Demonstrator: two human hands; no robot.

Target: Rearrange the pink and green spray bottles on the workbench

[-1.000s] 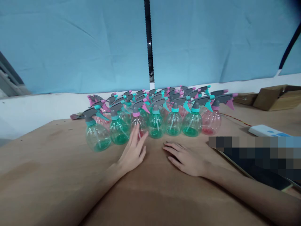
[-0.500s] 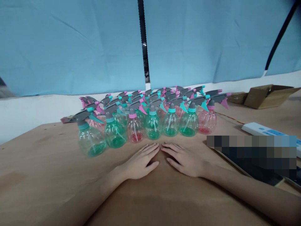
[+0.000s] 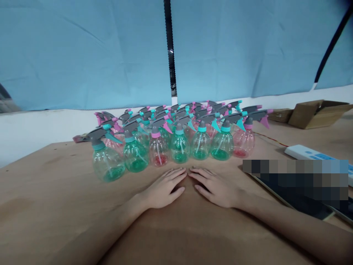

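Note:
My left hand (image 3: 165,188) lies flat on the wooden table (image 3: 176,235), fingers stretched out and holding nothing. Opposite it, my right hand (image 3: 216,187) rests palm down, also open, its fingertips almost meeting those of the left. Just beyond the fingertips stand several clear spray bottles in rows. A green-tinted spray bottle (image 3: 179,147) is closest to both hands, beside a pink spray bottle (image 3: 159,151) to its left. The front row ends with a green-based spray bottle (image 3: 108,163) at the left and a pink spray bottle (image 3: 243,143) at the right. Bottles farther back are partly hidden.
An open cardboard box (image 3: 317,116) sits at the back right. Nearer on the right are a white power strip (image 3: 299,151) with a cable and a dark flat panel (image 3: 292,197), partly pixelated. Blue sheeting (image 3: 110,55) hangs behind the table.
My hands and the bottles keep their places. Only the camera view has shifted very slightly.

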